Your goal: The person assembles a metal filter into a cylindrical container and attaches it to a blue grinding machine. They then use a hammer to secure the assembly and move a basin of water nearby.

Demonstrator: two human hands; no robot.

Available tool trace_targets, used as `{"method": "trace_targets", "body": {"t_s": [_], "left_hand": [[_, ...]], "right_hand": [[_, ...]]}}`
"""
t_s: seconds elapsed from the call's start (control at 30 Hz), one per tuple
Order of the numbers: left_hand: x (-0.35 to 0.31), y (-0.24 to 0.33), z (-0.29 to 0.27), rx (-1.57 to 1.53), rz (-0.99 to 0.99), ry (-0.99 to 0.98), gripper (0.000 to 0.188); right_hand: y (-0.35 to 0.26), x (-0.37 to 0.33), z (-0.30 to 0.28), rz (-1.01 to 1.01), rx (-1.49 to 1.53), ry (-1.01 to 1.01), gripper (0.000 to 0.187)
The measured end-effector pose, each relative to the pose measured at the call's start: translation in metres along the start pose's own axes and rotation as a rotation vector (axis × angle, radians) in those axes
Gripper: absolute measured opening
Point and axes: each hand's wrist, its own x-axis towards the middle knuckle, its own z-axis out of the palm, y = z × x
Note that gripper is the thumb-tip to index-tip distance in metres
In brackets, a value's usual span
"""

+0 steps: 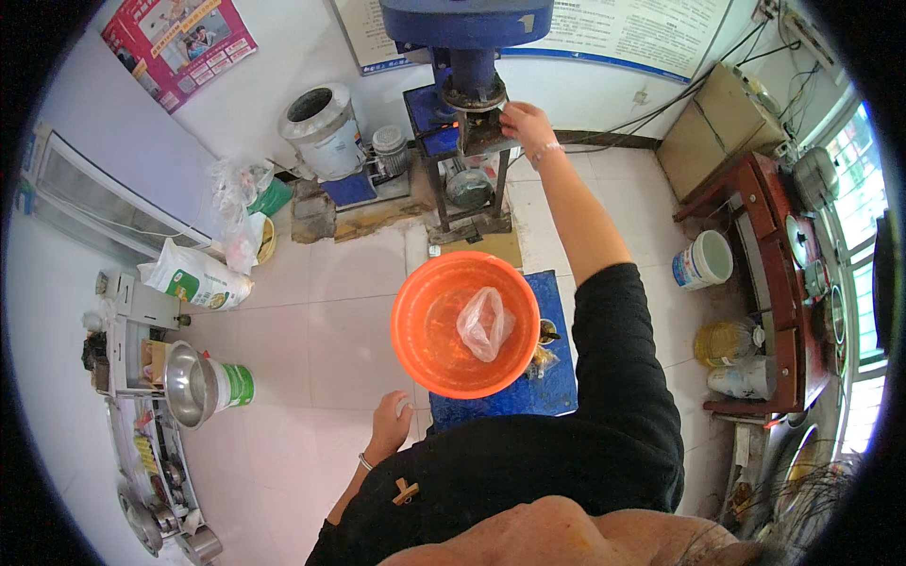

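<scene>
My right arm reaches far forward to a blue upright machine. My right hand is at the side of its dark metal outlet, fingers curled against the edge; what they grip is hidden. An orange plastic basin stands in front of me, on or above a blue board. Inside the basin lies a crumpled clear plastic bag. Low beside the basin's near left rim, my left hand hangs with curled fingers. A small pale thing shows at its fingertips, too small to name.
A metal drum machine and a motor stand left of the blue machine. On the left are a white sack and a steel bowl. To the right are a white bucket, an oil jug and a red-brown table.
</scene>
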Motion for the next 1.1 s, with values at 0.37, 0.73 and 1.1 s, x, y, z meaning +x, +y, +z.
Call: {"method": "trace_targets", "body": {"t_s": [0.37, 0.73, 1.1], "left_hand": [[0.069, 0.009, 0.011, -0.262, 0.003, -0.325, 0.022], [0.115, 0.042, 0.056, -0.227, 0.663, -0.753, 0.019], [0.042, 0.108, 0.098, -0.136, 0.912, -0.958, 0.018]], "right_hand": [[0.241, -0.303, -0.179, 0.096, -1.733, -0.365, 0.02], [0.333, -0.868, -0.197, 1.533, -1.02, 0.388, 0.015], [0.308, -0.915, -0.109, 1.393, -0.84, 0.765, 0.024]]}}
